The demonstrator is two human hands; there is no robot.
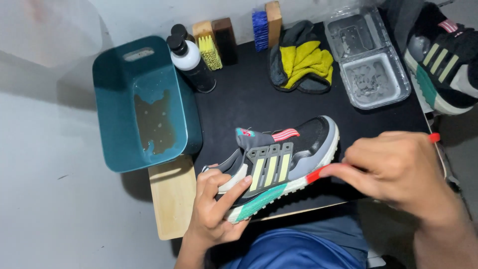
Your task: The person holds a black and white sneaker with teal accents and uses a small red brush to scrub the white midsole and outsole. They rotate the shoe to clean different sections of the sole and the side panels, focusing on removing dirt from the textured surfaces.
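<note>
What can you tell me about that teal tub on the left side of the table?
The teal tub is a deep rectangular bin that looks like plastic, with rounded corners and a slot handle cut into its far wall. It stands upright and open at the left edge of the black mat, partly hanging over a pale wooden board. A shallow pool of murky water lies in its bottom. A white bottle stands close by its right side. Neither hand touches it.
</note>
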